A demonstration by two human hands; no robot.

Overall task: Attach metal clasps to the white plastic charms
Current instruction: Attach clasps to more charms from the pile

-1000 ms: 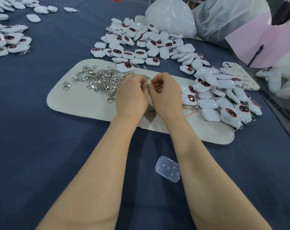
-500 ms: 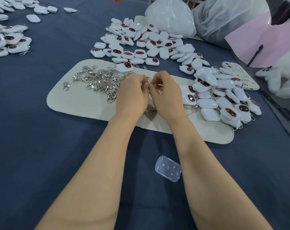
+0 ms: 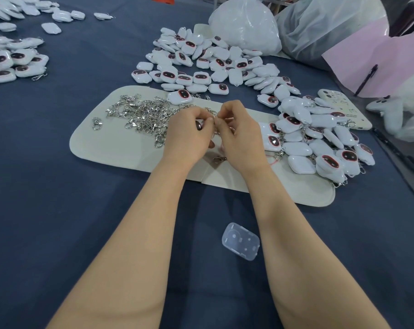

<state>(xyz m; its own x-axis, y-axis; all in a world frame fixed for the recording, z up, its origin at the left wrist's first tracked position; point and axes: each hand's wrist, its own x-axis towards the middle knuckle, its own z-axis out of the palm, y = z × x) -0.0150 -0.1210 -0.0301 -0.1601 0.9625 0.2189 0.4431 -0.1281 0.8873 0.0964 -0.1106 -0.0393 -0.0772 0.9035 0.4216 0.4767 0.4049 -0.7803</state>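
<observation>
The left hand [image 3: 189,136] curls its fingers [image 3: 204,118] round one charm [image 3: 198,125], whose dark face shows between thumb and forefinger; the right hand [image 3: 240,136] meets it tip to tip, its fingers [image 3: 221,115] pinched on a bit of bright metal just beside the charm's right edge; I take that for the ring end of the clasp [image 3: 219,159] whose hook shows lower down between the two hands, though whether the hook hangs from the pinch or lies on the mat [image 3: 120,148] I cannot tell. The coming move turns on that small gap: the charm lies to the left of the right fingertips, touching or nearly so, and the clasp's long axis seems to run down towards the person; so the right hand would feed leftward while the left holds steady. Loose clasps [image 3: 144,115] lie heaped on the mat near the left hand; bare charms [image 3: 201,62] lie beyond on the table [image 3: 58,210]; clasped ones [image 3: 319,143] are piled near the right hand.
</observation>
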